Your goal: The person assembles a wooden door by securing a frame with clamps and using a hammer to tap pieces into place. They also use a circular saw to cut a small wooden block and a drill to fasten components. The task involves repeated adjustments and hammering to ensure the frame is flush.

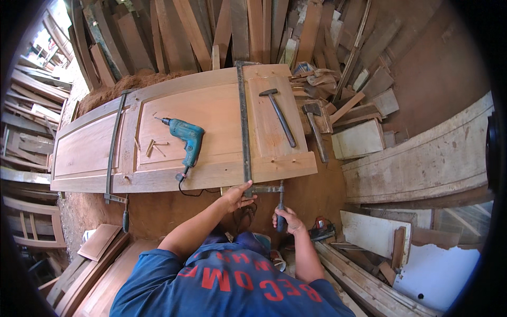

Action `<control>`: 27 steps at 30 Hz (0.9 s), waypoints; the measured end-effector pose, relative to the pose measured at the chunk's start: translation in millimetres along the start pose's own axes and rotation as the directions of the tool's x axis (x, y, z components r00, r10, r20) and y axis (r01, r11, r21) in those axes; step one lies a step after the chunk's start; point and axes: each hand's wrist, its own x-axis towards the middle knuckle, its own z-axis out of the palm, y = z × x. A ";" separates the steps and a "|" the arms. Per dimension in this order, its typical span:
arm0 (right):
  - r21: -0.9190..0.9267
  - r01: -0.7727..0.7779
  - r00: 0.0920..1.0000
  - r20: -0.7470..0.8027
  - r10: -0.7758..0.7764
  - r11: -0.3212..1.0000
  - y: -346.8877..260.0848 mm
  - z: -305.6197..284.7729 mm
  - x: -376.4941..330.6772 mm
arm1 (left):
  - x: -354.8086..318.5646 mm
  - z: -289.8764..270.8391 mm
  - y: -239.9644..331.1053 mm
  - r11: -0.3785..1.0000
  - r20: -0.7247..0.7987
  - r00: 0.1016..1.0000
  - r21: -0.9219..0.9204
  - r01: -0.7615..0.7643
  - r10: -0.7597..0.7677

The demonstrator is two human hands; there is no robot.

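A panelled wooden door (211, 171) lies flat in front of me, with two long bar clamps across it. My left hand (237, 196) grips the near end of the right bar clamp (244, 127), at the door's front edge. Around that clamp's screw handle (280, 221) my right hand (289, 220) is closed. The left bar clamp (114, 145) spans the door, its handle hanging below the edge. On the middle panel rests a teal corded drill (187, 138), beside several wooden pegs (153, 148). A hammer (280, 117) lies on the right panel.
Another hammer (316, 132) lies just beyond the door's right end. Boards (195, 31) lean in a row behind a sawdust heap (121, 87). Stacked timber (29, 127) fills the left side. Wood offcuts (359, 138) and a long pale plank (422, 153) lie right. The drill's black cord (190, 194) dangles over the front edge.
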 end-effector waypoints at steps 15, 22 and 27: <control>-0.405 -0.092 0.944 -0.325 -0.049 0.910 -5.8 32.1 -4.9 | 0.4 14.4 -19.1 1.000 0.019 1.000 0.002 -0.015 0.015; 0.211 -0.169 0.983 0.111 0.149 0.963 18.4 -18.9 3.0 | 6.3 50.2 -70.8 0.928 0.119 0.992 0.372 0.004 -0.052; -0.763 -0.104 0.827 -0.423 -0.370 0.638 38.9 0.7 20.1 | 36.9 83.1 -82.6 0.823 0.142 0.989 0.558 -0.109 0.034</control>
